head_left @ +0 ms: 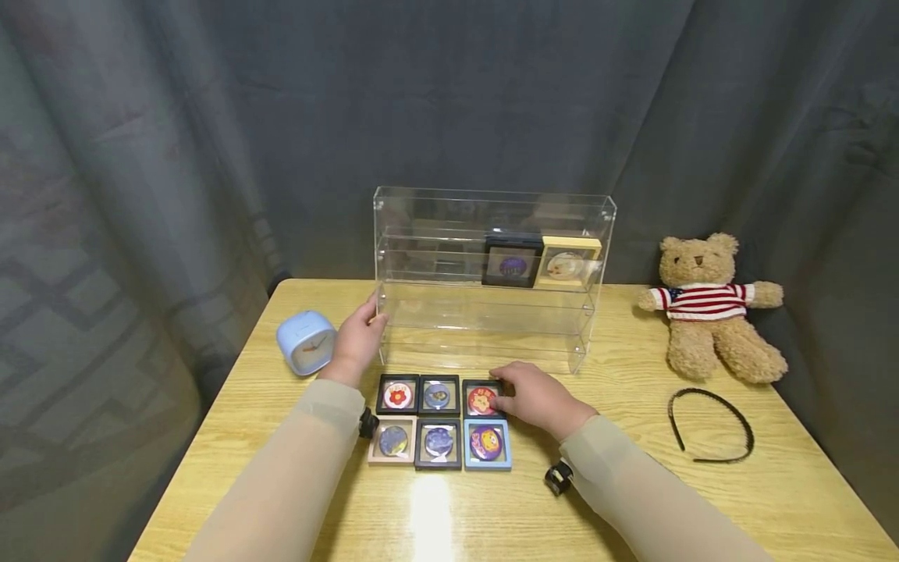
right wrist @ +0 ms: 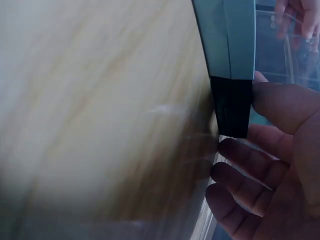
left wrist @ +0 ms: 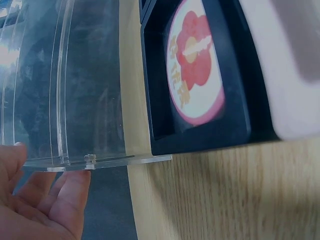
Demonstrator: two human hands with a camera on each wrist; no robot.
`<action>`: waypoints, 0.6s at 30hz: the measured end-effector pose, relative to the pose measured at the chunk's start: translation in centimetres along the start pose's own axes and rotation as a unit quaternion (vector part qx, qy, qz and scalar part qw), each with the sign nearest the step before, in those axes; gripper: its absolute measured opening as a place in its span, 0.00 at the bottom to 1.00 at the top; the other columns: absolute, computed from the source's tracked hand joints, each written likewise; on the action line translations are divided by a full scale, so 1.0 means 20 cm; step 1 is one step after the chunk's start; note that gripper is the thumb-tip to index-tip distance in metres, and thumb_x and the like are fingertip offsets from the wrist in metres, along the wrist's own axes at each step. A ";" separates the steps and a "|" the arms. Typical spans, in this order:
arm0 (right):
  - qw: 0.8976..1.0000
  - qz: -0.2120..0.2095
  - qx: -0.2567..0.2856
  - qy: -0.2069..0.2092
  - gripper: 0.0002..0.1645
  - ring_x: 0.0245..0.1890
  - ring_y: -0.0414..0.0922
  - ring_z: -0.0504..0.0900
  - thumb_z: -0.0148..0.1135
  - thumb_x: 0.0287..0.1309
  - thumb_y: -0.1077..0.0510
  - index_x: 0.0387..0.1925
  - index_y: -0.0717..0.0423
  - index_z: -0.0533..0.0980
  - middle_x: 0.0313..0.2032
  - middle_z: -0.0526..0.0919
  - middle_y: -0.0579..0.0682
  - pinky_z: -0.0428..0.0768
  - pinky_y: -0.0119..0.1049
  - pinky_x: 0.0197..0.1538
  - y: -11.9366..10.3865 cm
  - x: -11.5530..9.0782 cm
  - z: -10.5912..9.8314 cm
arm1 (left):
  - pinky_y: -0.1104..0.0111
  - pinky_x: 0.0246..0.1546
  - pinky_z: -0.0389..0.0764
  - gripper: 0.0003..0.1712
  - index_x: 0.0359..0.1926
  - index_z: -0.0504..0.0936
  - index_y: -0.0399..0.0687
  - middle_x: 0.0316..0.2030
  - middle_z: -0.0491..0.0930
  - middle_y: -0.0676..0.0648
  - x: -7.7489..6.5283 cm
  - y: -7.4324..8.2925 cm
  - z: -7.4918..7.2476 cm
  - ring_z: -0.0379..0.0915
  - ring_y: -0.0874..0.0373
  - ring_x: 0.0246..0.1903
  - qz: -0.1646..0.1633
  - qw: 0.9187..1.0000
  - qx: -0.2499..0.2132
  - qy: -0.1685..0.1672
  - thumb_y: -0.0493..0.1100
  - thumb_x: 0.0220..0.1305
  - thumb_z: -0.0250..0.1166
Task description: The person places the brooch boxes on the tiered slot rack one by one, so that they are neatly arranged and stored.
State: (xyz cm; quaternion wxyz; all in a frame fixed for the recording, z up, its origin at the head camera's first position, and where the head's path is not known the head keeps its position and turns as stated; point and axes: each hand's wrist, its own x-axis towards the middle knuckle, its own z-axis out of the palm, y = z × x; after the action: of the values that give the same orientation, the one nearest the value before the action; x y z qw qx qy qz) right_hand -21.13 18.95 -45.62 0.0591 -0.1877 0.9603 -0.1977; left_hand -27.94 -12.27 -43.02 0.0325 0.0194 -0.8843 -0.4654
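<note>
My left hand grips the left side panel of a clear acrylic display shelf, its thumb and fingers on either side of the panel edge in the left wrist view. My right hand pinches a black square badge frame with a red round badge, at the right end of the back row. In front of it lies a light blue frame with a purple badge. On an upper tier of the shelf stand a black frame and a yellow frame, side by side.
Beside the held frame lie several more badge frames in two rows, including a black one with a red flower badge and a beige one. A blue clock stands left; a teddy bear and a black headband lie right.
</note>
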 end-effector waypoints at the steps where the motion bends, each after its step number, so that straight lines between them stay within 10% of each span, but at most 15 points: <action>1: 1.000 0.005 0.002 -0.004 0.31 0.57 0.52 0.77 0.73 0.56 0.47 0.58 0.56 0.79 0.53 0.81 0.52 0.71 0.48 0.63 0.00 0.01 0.00 | 0.50 0.67 0.62 0.31 0.76 0.58 0.65 0.70 0.65 0.43 0.00 0.00 0.00 0.60 0.41 0.67 0.001 1.000 -0.001 0.000 0.51 0.76 0.53; 18: 0.980 0.092 0.170 0.037 0.15 0.34 0.44 0.78 0.74 0.56 0.56 0.43 0.49 0.78 0.41 0.79 0.48 0.79 0.43 0.39 0.02 0.00 -0.05 | 0.50 0.67 0.62 0.31 0.76 0.58 0.66 0.70 0.65 0.43 0.01 -0.01 0.00 0.60 0.42 0.68 0.006 1.000 -0.003 -0.002 0.50 0.76 0.53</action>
State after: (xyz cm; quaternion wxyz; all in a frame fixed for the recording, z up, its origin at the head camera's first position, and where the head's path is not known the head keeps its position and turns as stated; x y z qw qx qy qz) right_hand -21.40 19.64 -44.78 0.0731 -0.0782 0.9272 -0.3589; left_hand -28.05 -12.34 -43.14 0.0334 0.0129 -0.8831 -0.4677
